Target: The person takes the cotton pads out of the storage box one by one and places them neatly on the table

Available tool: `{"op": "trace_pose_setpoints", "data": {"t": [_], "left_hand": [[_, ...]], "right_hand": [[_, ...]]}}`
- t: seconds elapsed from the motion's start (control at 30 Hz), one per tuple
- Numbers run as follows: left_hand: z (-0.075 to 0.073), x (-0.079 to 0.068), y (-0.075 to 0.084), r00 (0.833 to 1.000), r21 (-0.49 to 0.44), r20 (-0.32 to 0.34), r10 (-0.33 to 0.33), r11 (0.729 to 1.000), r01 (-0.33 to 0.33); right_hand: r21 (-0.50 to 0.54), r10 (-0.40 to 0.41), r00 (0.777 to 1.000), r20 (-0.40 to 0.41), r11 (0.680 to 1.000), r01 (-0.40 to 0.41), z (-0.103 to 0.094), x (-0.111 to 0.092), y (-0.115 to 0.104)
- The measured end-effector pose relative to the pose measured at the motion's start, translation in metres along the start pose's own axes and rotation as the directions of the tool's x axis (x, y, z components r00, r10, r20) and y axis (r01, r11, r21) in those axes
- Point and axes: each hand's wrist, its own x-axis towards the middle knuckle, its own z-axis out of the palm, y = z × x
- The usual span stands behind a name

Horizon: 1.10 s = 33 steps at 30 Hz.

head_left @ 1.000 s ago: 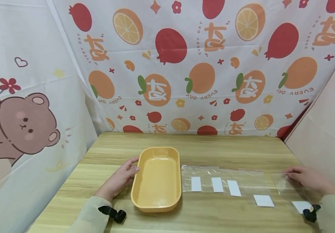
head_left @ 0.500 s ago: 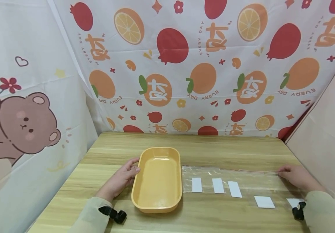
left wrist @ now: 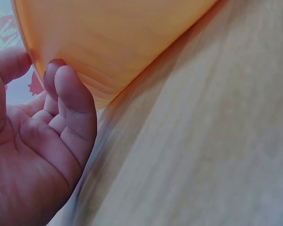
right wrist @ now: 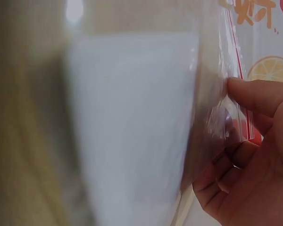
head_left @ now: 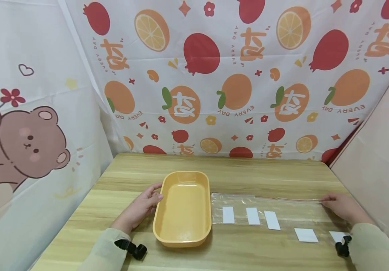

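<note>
A yellow rectangular tray (head_left: 182, 210) stands on the table. My left hand (head_left: 143, 207) grips its left side, thumb over the rim and fingers against the outer wall (left wrist: 118, 37), as the left wrist view shows. To the tray's right lies a row of clear zip bags (head_left: 238, 199), overlapping, with several white rectangles on them. At the row's right end my right hand (head_left: 343, 207) pinches the top edge of a clear zip bag (right wrist: 210, 117) near its red seal line. A blurred white rectangle (right wrist: 137, 122) fills much of the right wrist view.
The wooden table (head_left: 248, 252) runs back to a fruit-printed cloth (head_left: 201, 94). A bear-printed cloth (head_left: 38, 143) hangs on the left, a plain pale one (head_left: 380, 150) on the right. Black wrist cameras are strapped to both sleeves.
My right hand has moved left with the pinched bag, bringing it down in line with the row's other bags. The left hand and tray have stayed put.
</note>
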Motion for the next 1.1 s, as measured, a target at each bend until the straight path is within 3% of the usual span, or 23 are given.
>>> {"op": "trace_pose_setpoints", "data": {"t": [1.1], "left_hand": [[-0.004,0.0,-0.007,1.0,-0.017,0.023,0.019,1.0,-0.019]], "right_hand": [[0.034,0.029,1.0,0.009,0.999,-0.029,-0.001,-0.008,-0.01]]}}
